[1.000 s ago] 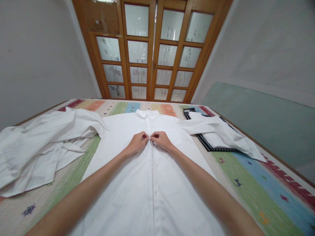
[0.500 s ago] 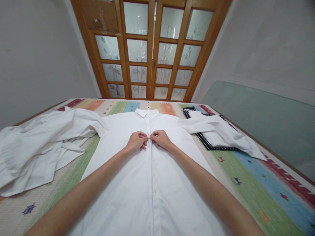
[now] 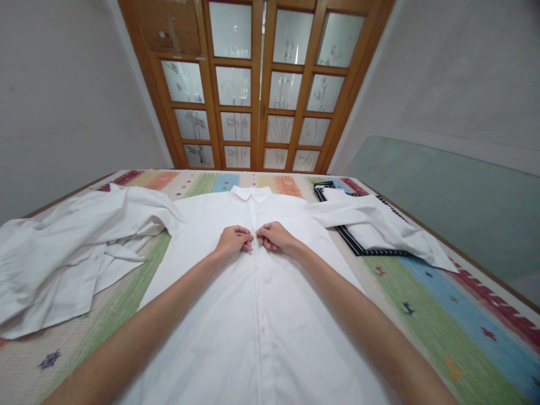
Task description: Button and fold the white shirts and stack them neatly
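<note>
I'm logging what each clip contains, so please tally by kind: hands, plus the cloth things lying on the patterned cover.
Hands: 2 (left hand, right hand)
Spread-out white shirt: 1
Crumpled white cloth: 1
Black-striped cloth, partly under a sleeve: 1
Total: 5

The fingers (image 3: 245, 230) are slim and bare; just behind them sit narrow, bare wrists (image 3: 215, 259), and farther back, slender, bare forearms (image 3: 147, 320) that gradually broaden.
</note>
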The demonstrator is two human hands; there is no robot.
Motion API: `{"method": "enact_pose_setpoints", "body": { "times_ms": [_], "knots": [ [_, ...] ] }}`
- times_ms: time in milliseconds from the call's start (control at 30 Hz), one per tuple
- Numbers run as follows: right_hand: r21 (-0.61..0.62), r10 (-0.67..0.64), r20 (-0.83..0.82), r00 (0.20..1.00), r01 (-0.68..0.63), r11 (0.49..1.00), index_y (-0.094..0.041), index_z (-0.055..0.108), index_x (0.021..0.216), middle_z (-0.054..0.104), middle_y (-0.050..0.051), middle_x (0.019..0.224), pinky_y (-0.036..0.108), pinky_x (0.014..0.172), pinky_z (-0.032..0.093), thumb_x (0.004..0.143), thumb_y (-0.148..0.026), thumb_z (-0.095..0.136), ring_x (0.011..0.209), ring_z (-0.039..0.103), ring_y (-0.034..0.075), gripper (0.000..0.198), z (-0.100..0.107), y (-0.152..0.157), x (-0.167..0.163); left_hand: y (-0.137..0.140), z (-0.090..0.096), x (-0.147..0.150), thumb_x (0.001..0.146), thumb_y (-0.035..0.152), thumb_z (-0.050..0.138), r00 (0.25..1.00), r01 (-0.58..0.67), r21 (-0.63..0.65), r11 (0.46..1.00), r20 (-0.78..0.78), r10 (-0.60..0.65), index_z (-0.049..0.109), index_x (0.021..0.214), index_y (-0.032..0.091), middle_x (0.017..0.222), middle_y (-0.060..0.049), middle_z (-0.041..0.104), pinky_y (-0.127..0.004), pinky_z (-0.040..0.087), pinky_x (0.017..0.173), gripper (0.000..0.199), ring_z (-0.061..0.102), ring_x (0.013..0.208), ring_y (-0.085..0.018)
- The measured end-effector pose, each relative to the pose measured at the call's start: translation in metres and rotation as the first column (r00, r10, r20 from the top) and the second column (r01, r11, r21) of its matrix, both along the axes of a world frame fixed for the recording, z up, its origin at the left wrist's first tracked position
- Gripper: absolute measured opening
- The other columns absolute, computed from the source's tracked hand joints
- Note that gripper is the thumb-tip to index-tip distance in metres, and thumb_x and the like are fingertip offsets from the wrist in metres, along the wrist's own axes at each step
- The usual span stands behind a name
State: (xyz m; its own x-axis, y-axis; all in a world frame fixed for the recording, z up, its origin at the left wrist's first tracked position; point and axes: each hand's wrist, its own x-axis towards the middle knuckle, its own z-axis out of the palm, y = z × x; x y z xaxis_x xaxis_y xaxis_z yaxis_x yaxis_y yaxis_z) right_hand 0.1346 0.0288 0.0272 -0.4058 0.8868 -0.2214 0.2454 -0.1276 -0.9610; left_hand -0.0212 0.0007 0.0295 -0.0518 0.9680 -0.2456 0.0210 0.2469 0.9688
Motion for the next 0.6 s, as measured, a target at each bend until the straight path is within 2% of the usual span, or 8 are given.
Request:
{"method": "enact_pose_setpoints", "body": {
  "times_ms": [233, 400, 600],
  "knots": [
    [-0.064, -0.029, -0.026, 0.999, 0.027, 0.998, -0.016, 0.055, 0.056, 0.055, -0.003, 0.041, 0.016, 0.028, 0.022, 0.076, -0.012, 0.052, 0.029, 0.036, 0.004, 0.02, 0.0028, -0.0012, -0.0023, -0.0001, -0.0003, -0.0011, 0.066, 0.01, 0.077, 1.0, -0.027, -0.014, 1.0, -0.017, 0.027, 0.066, 0.064, 0.011, 0.057, -0.005, 0.07, -0.018, 0.055, 0.055, 0.011, 0.068, 0.052, -0.013],
    [-0.124, -0.066, -0.059, 0.996, 0.059, 0.991, -0.015, 0.061, 0.065, 0.056, -0.003, 0.042, 0.016, 0.027, 0.021, 0.075, -0.011, 0.045, 0.028, 0.039, 0.006, 0.019, 0.0055, -0.0016, -0.0037, -0.0022, -0.0005, -0.0012, 0.069, 0.027, 0.081, 0.992, 0.043, 0.027, 0.999, -0.121, -0.039, 0.069, 0.068, 0.011, 0.058, -0.004, 0.07, -0.019, 0.054, 0.052, 0.02, 0.067, 0.05, -0.013],
    [-0.134, -0.074, -0.063, 0.995, 0.065, 0.989, -0.014, 0.062, 0.069, 0.057, -0.002, 0.042, 0.016, 0.027, 0.02, 0.073, -0.01, 0.042, 0.028, 0.039, 0.006, 0.021, 0.009, -0.0031, -0.0041, -0.0043, 0.003, 0.0017, 0.073, 0.033, 0.078, 0.949, 0.101, 0.069, 0.993, -0.307, -0.075, 0.067, 0.065, 0.013, 0.052, -0.002, 0.066, -0.019, 0.051, 0.046, 0.024, 0.065, 0.045, -0.013]
  ]
}}
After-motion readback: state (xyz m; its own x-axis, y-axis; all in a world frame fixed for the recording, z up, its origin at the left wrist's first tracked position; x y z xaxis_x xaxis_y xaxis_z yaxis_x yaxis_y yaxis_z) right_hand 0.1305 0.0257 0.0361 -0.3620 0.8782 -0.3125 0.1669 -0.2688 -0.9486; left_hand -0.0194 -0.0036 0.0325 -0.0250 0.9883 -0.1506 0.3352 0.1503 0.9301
